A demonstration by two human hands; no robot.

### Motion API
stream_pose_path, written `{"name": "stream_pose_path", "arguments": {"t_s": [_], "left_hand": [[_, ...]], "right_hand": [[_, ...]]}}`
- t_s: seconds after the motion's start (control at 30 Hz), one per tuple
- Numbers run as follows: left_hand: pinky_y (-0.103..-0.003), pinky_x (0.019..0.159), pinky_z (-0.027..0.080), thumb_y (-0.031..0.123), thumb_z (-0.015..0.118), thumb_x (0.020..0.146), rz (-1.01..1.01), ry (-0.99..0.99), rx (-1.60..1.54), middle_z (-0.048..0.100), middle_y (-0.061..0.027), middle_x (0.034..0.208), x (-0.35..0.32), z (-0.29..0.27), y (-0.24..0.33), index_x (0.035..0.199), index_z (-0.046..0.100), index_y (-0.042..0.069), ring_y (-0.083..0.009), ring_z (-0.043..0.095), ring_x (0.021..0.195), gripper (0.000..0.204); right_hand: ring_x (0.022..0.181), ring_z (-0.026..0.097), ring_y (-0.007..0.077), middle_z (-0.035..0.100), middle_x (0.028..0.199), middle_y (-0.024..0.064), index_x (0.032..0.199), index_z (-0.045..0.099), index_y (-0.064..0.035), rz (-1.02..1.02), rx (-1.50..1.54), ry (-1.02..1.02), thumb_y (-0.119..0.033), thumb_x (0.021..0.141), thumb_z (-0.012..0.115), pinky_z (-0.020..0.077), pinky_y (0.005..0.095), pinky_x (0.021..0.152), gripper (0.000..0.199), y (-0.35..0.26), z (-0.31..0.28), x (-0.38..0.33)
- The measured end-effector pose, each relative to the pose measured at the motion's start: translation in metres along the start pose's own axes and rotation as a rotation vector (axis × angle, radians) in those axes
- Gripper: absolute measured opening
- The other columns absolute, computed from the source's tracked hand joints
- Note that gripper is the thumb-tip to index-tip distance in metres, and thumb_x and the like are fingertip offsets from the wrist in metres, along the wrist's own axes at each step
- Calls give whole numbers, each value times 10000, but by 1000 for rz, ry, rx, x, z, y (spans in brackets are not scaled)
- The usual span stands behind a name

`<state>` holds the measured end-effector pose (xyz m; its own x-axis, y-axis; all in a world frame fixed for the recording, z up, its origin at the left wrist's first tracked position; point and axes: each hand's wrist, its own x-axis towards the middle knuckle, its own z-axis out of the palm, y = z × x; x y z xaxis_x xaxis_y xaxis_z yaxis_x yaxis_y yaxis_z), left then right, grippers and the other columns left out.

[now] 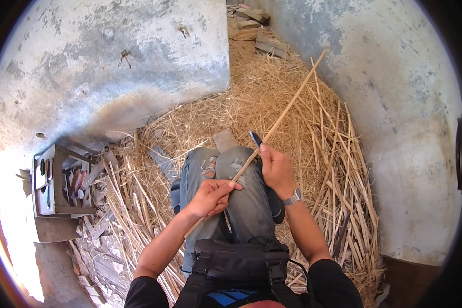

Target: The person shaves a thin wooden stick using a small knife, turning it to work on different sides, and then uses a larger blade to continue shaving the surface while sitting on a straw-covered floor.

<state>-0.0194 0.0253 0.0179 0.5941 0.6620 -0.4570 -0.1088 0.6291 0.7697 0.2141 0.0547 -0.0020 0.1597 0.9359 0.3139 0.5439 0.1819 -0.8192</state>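
Note:
A long, pale wooden or bamboo strip (294, 97) runs slantwise over my lap, from beside my left forearm up to the far right. My left hand (210, 197) is closed round its lower part, with the thumb and fingers pinching it above my left thigh. Higher along the strip, my right hand (277, 167) is closed on a knife, its handle hidden in the fist. The dark knife blade (255, 138) sticks out past the thumb and lies across the strip. Beneath are my knees in worn jeans (246, 205).
Curly shavings (262, 92) cover the floor ahead. Many split strips (351, 205) lie at the right along the wall (405, 154). More strips (138, 215) lie left of my legs, near a small wooden stand (50, 203) with tools. Wood blocks or bricks (249, 24) sit at the back.

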Motion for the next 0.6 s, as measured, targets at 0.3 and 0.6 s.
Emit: {"name": "stream_pose_path", "arguments": {"t_s": [0.3,0.6], "left_hand": [[-233,304,233,234,490,1099,-57,12,-131,326,49,527,1,-1,0,1152,638,-39,-53,317,330,315],[-223,301,253,258,478,1102,-122,-40,-309,320,55,543,6,1,5,1148,606,-35,-51,314,330,323]], "right_hand": [[555,575,311,568,646,218,944,708,21,19,123,-291,-270,1043,558,426,383,542,342,9,-2,-7],[548,451,116,513,596,54,872,686,5,99,459,-461,-271,1019,608,369,309,524,322,32,-9,-8]]}}
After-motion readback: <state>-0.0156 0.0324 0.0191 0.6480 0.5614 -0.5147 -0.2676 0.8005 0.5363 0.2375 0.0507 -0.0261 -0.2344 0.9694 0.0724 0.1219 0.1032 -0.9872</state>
